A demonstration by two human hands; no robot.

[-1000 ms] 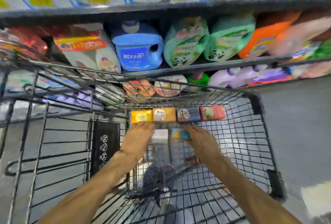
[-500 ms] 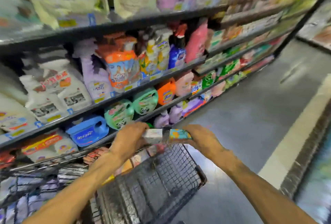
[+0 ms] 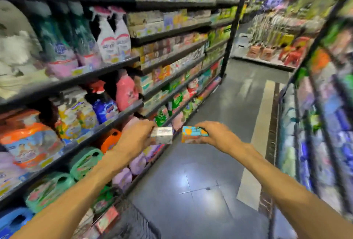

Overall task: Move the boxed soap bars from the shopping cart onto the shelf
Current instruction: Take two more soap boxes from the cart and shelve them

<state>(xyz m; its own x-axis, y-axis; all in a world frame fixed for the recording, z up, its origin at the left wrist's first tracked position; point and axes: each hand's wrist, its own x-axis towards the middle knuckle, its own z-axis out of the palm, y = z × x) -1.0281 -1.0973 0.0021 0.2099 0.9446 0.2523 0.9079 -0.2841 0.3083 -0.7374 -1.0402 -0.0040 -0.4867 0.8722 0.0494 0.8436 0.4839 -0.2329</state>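
Note:
My left hand (image 3: 137,136) grips a white soap box (image 3: 162,135) held out in front of me over the aisle. My right hand (image 3: 215,135) grips a teal and orange soap box (image 3: 192,134) just to the right of it; the two boxes are a small gap apart. The shopping cart (image 3: 133,223) shows only as a black wire corner at the bottom, with a red soap box (image 3: 107,219) lying at its rim. Shelves of small boxed soaps (image 3: 172,47) run along the left, further down the aisle.
Left shelving (image 3: 86,78) holds spray bottles, detergent jugs and refill pouches close to my arms. Another rack (image 3: 315,124) of goods lines the right side. A grey tiled floor (image 3: 219,143) runs between them toward a far display of red stools.
Both hands lifted the two soap boxes out of the cart and up over the aisle. My view swung from the cart basket to look down the aisle to the right.

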